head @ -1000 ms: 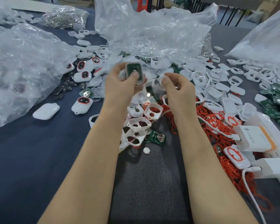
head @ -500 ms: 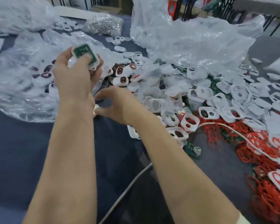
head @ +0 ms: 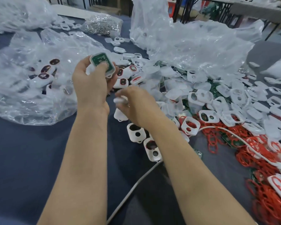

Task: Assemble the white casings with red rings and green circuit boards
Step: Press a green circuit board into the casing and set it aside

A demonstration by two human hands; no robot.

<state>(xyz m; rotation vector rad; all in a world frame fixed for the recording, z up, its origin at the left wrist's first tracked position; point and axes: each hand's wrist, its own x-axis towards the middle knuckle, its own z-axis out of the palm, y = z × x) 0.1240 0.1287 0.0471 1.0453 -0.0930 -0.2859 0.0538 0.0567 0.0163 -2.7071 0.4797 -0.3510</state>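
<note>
Two bare hands work over a dark blue table (head: 23, 151). At far left lies a clear plastic bag (head: 15, 98) of assembled casings. The raised left hand (head: 91, 85) grips a white rounded plastic casing (head: 109, 71) holding a green circuit board (head: 99, 60). The blurred right hand (head: 136, 104) curls its fingers on a small white piece (head: 120, 100). At right, loose white casings (head: 225, 101) are heaped beside red rubber rings (head: 266, 205).

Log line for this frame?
left hand: grips white casing with green circuit board showing | right hand: at blurred white piece, grip unclear | red rings: loose pile at right
</note>
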